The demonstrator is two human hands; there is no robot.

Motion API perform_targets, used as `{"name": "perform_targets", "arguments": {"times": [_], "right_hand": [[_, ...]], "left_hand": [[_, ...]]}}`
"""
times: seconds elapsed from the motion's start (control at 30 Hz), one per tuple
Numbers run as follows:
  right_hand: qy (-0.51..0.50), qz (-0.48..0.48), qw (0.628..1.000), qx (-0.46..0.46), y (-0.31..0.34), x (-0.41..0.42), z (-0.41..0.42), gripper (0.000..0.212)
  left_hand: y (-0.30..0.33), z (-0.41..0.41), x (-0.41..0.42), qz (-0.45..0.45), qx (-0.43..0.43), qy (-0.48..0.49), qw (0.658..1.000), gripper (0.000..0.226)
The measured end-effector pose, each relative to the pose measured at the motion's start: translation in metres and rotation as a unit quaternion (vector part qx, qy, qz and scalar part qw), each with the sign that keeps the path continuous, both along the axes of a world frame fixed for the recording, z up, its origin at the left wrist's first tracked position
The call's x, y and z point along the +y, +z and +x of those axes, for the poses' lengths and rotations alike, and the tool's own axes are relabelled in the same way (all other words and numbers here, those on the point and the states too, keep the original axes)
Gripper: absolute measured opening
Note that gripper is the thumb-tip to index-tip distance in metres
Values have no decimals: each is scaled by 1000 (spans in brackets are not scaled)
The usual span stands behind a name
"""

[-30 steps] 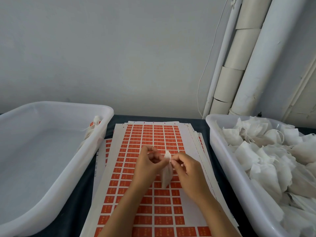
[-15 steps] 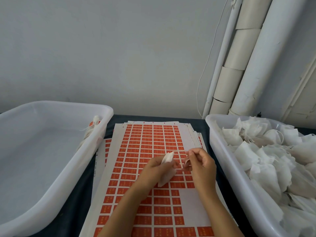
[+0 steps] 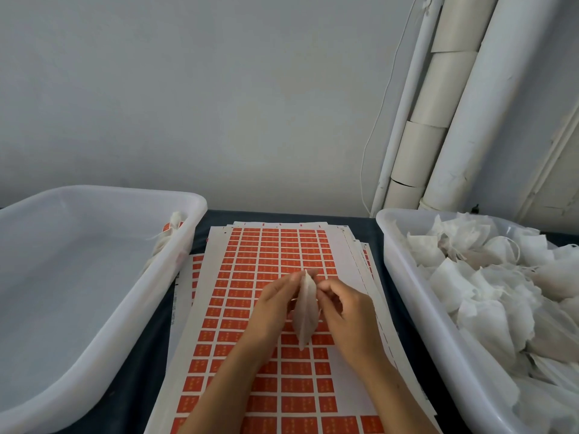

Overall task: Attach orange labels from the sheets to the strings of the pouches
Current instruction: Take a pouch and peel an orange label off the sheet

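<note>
A white mesh pouch (image 3: 305, 311) hangs upright between my hands above the stack of orange label sheets (image 3: 275, 255). My left hand (image 3: 271, 311) pinches the pouch near its top. My right hand (image 3: 346, 314) sits just right of it with fingers curled near the pouch's upper edge, apparently pinching its thin string, which is too fine to make out. I cannot see a label in either hand.
A white tub (image 3: 103, 324) at the left holds one labelled pouch (image 3: 170, 233) at its far right corner. Heaped in a second white tub (image 3: 407, 296) on the right are several pouches (image 3: 488, 283). White pipes (image 3: 451, 98) run up the wall behind.
My right hand had moved right, away from the pouch, half a second ago; now both hands are together again and the pouch hangs upright between them.
</note>
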State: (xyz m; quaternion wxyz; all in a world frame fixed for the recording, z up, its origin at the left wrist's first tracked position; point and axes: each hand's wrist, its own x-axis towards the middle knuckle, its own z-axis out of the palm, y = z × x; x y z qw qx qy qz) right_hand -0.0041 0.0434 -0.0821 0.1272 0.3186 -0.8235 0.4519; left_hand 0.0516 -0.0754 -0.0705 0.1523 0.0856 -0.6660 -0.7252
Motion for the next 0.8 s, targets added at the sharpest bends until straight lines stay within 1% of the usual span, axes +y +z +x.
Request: {"name": "perform_targets", "arguments": {"times": [0.1,0.17,0.27,0.4,0.57,0.67,0.8], "right_hand": [[-7,14,1000,12,0,1,0,8],[-11,40,999,17,-1,1,0,11],[-23,73,997,25,-1,2,1,11],[-42,90,995,33,1,2,2,11],[-36,84,996,8,5,4,2,8],[-34,74,997,-4,7,5,4,3],[-40,62,997,-5,9,6,7,8]], "left_hand": [[-1,-1,0,-52,23,19,998,26],[-2,-2,-1,-59,30,55,996,23],[-6,-4,-5,-42,17,104,994,19],[-8,-6,-5,-19,-4,112,993,17],[-8,-6,-4,-3,-10,100,995,11],[-8,-5,-2,-36,-1,118,992,8],[-9,-7,1,-94,-1,153,984,6]]}}
